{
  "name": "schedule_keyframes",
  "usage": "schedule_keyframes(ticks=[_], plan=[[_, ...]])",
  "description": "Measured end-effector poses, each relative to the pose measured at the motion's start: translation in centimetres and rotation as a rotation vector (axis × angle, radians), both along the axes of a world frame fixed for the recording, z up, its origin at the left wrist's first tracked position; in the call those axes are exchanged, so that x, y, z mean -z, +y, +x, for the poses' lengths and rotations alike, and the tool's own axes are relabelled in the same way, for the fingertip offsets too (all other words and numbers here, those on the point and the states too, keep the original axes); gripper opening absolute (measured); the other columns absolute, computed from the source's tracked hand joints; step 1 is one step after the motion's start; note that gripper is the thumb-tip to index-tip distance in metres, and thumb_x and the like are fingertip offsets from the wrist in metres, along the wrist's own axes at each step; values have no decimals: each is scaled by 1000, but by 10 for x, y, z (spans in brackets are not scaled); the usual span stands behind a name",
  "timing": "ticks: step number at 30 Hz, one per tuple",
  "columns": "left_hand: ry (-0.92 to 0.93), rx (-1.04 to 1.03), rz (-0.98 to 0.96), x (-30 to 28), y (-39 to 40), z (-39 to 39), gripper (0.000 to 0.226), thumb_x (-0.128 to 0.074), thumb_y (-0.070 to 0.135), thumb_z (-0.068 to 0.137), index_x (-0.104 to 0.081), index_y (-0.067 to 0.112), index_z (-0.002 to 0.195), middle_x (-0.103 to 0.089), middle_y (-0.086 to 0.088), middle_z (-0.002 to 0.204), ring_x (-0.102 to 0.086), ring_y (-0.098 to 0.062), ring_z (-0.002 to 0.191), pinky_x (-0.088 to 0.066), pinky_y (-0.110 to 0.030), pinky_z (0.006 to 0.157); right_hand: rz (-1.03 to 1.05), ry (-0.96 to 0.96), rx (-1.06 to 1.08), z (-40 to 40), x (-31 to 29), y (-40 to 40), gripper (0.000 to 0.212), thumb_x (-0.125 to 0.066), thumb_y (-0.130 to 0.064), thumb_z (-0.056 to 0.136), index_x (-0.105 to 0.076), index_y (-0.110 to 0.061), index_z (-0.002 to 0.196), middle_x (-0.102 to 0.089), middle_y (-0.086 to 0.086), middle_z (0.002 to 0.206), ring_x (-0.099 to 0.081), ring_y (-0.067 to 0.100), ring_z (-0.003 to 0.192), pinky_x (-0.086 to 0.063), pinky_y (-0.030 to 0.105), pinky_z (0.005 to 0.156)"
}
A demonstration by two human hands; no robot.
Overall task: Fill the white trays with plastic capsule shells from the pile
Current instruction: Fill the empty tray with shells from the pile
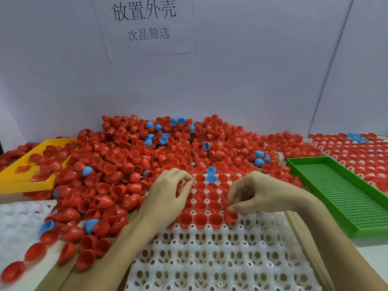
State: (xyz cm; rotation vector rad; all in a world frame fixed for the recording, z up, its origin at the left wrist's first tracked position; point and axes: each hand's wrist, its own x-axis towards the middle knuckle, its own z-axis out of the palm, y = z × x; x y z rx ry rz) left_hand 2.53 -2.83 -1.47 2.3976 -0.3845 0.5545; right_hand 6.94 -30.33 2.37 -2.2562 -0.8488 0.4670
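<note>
Far to the left of the white tray (220, 259), a yellow tray (27, 162) lies half buried under red shells; nearer the viewer on that same side sits the corner of a second white tray (19, 219), with no shells in the cups that show; between these and the main tray spreads the pile (134, 162), mostly red capsule shells with scattered blue ones, banked against the pale back wall under a paper sign (144, 24). The left hand (168, 198) rests at the white tray's upper left edge, fingers curled with thumb and forefinger meeting, though whether they hold a shell cannot be told; the white tray's far rows hold red shells sitting mouth-up, plus two blue ones at the very top, while its near rows are bare cups. The right hand (258, 196) hovers over the tray's filled rows, thumb and fingers pinching a red shell (230, 215) at the right end of the nearest filled row; right of the tray lies a green perforated tray (340, 194); beyond that, a filled tray (357, 152) of red shells.
</note>
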Motion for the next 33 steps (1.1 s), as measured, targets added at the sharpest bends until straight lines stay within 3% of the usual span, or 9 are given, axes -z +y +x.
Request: schedule_keyframes(ticks=[3,7,13,20,23,26,29,33], plan=[[-28,24,143,6,4,2,19,-59,31,105,-73,25,117,-62,21,117,-49,1,117,-38,-14,104,21,16,-23,1,1,1,13,-84,-36,91,-80,-28,99,-79,-1,84,-70,7,69,-55,18,66],[-21,65,196,7,0,2,24,-58,33,105,-74,26,121,-62,21,127,-47,6,126,-36,-27,114,1,10,-31,2,4,0,11,-84,-37,90,-81,-29,97,-78,-6,82,-68,3,66,-50,13,62],[59,68,74,5,-16,7,22,-56,31,106,-73,31,120,-63,26,121,-46,13,122,-26,-7,107,-72,-48,-6,4,11,5,13,-84,-39,89,-80,-27,94,-79,-10,87,-75,10,79,-63,27,74],[155,24,226,-22,-34,79,33,-52,31,107,-62,22,137,-59,4,132,-55,-15,122,-46,-36,107,-34,-52,-16,7,13,6,15,-81,-41,92,-79,-25,90,-78,-10,81,-72,6,70,-57,18,66],[177,5,346,-31,-41,121,41,-51,29,108,-51,22,148,-51,-2,138,-59,-21,116,-53,-40,97,45,-112,47,6,13,7,31,-70,-51,98,-77,-26,80,-68,-8,63,-54,4,51,-42,15,53],[117,-30,445,-27,-48,151,45,-51,24,108,-46,22,153,-45,-5,147,-58,-26,121,-58,-45,91,155,-189,103,5,11,10,45,-62,-50,104,-77,-19,75,-58,-5,52,-44,7,45,-36,16,50],[47,15,495,-21,-60,168,49,-48,20,109,-41,28,157,-40,-1,158,-51,-26,132,-57,-46,95,277,-219,155,5,10,10,46,-60,-46,106,-76,-20,72,-52,-4,47,-42,8,43,-37,17,50],[106,56,670,-18,-76,185,42,-48,25,109,-47,29,151,-46,-2,153,-50,-31,127,-52,-47,102,321,-279,215,7,9,10,46,-58,-43,108,-74,-22,70,-56,11,51,-43,14,44,-38,23,50]])
